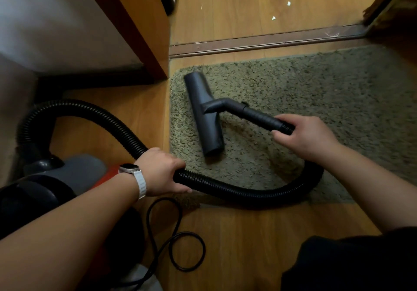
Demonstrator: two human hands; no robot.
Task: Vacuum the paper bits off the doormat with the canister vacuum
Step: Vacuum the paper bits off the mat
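At the 9 o'clock end of the doormat (316, 87), we rest the nozzle (203, 110), our right hand (309, 137) clamped round the wand (259, 115), our left hand (160, 171) gripping the hose (225, 189). The doormat shows no paper bits, so little seems left; scraps (273, 18) lie beyond at 12 o'clock.

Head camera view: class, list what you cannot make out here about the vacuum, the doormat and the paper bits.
All in the head view.
Canister vacuum: mostly behind the left forearm, cut by the left edge.
Nozzle underside: faces down into the doormat.
Doormat's right end: cut by the frame edge.
White specks beyond the threshold: too small to identify as paper.
Hose: stretches covered by the left hand and right hand.
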